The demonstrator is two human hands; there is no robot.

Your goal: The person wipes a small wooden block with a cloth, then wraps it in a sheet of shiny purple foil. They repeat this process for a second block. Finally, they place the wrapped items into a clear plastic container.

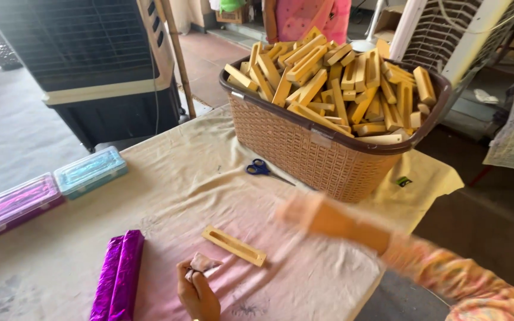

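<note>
My left hand (196, 291) is at the bottom edge, its fingers pinched on a small pale crumpled piece (202, 262). Just right of it a flat wooden piece with a long slot (234, 245) lies on the cloth-covered table (197, 190). My right hand (297, 212) is motion-blurred above the table, between the slotted piece and the basket, on an arm in a floral sleeve. The blur hides whether it holds anything. A brown woven plastic basket (304, 145) heaped with several similar wooden pieces (334, 83) stands at the table's far right.
A roll of shiny purple foil (118, 276) lies left of my left hand. Blue-handled scissors (261, 169) rest by the basket. Purple (16, 203) and blue (90, 171) clear-lidded boxes sit at the left edge. An air cooler (90, 65) stands behind; a person in pink (310, 18) is beyond the basket.
</note>
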